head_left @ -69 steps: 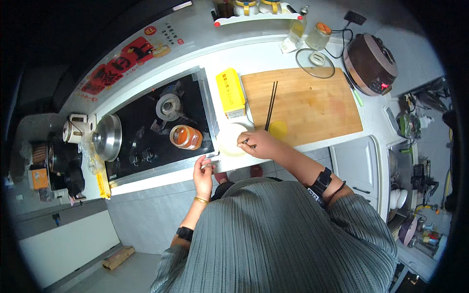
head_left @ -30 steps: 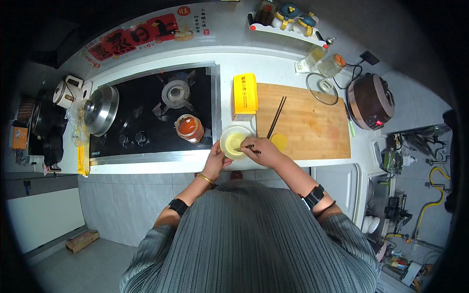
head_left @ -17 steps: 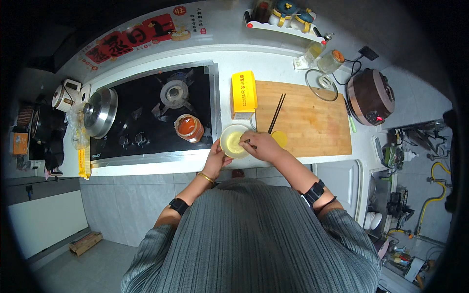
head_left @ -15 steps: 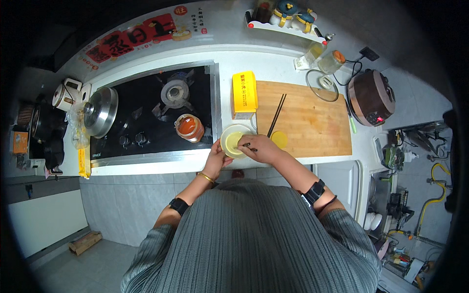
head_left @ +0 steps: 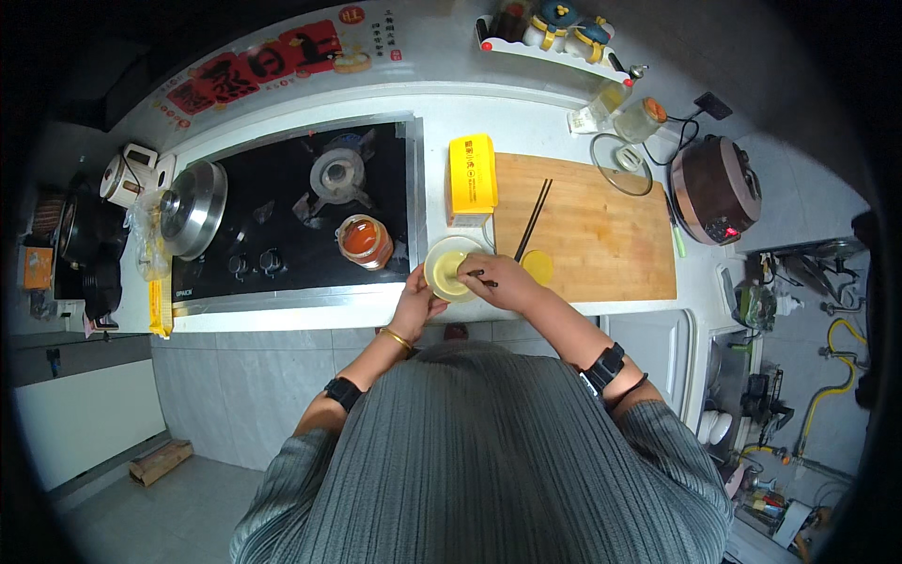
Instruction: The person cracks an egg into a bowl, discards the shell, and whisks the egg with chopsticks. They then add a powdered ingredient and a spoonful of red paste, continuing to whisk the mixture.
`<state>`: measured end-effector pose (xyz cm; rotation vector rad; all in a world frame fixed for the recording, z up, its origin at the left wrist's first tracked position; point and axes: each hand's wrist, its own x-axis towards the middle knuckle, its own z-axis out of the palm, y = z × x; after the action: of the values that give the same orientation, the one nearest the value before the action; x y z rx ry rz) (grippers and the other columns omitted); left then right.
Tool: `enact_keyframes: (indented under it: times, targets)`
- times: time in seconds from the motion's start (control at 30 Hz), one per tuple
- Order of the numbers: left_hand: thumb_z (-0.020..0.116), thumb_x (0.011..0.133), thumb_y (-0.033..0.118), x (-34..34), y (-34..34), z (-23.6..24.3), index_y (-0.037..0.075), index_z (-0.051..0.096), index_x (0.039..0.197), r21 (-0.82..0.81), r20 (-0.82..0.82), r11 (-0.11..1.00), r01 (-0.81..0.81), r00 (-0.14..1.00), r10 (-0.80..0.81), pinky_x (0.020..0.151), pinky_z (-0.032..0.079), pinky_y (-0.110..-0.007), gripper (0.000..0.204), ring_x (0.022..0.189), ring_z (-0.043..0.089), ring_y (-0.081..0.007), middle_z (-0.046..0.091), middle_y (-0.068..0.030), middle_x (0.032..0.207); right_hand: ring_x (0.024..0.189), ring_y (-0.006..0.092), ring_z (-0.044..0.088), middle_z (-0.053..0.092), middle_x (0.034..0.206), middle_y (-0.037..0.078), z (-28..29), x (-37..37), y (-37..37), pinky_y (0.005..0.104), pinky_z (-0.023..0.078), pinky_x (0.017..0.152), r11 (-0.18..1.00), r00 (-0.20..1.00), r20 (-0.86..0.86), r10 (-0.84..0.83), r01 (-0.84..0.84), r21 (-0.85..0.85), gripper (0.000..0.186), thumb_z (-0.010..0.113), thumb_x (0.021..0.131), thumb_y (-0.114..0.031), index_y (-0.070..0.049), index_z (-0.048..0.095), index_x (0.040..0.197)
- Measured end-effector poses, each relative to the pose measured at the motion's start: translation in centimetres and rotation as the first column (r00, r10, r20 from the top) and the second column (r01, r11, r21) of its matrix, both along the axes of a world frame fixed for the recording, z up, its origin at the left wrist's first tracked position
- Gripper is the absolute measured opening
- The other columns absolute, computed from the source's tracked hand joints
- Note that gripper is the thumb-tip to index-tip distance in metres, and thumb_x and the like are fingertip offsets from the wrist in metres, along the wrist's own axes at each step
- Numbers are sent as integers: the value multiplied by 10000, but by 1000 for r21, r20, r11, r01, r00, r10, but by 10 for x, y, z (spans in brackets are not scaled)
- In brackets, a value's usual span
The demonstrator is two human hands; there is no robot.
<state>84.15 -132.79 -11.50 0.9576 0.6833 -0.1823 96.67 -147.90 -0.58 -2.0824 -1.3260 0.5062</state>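
At the counter's front edge, a small white bowl [head_left: 435, 255] holds a pale yellow mixture [head_left: 449, 270]. My left hand [head_left: 414, 305] grips the bowl from its near left side, fingers closed on the rim and wall. Over the bowl's right side, my right hand [head_left: 500, 282] is closed around a thin utensil with a dark handle [head_left: 483, 274]; its working end is hidden by the hand and bowl. A round yellow lid [head_left: 537, 267] and a pair of dark chopsticks [head_left: 535, 218] lie on the wooden cutting board [head_left: 611, 226] beside my right hand.
An open jar of red-orange contents [head_left: 365, 242] stands on the black gas hob [head_left: 282, 207]. Behind the bowl is a yellow box [head_left: 472, 177]. A steel pan lid [head_left: 194, 211] sits at left. A glass lid [head_left: 621, 165] and brown electric cooker [head_left: 716, 191] stand at right.
My right hand has shifted very slightly within the bowl's right side, still on the utensil. My left hand keeps its grip on the bowl.
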Motion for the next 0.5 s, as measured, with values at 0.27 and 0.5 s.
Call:
enact_keyframes:
  times: [0.27, 0.5]
  targets:
    - [376, 939, 44, 2, 1, -4, 153, 218, 1430, -13, 33, 1000, -13, 999, 13, 689, 535, -239, 527, 835, 652, -142, 532, -34, 1256, 832, 327, 600, 631, 910, 113, -7, 1, 0, 404, 482, 728, 997, 994, 99, -49, 43, 58, 176, 556, 870, -225, -67, 622, 909]
    - [378, 953, 39, -1, 1, -5, 160, 262, 1400, -29, 37, 999, -19, 999, 20, 752, 561, -300, 477, 935, 642, -193, 517, -64, 1247, 805, 325, 601, 621, 887, 107, -7, 1, 0, 395, 489, 698, 993, 1000, -4, 20, -20, 113, 184, 555, 881, -235, -63, 621, 882]
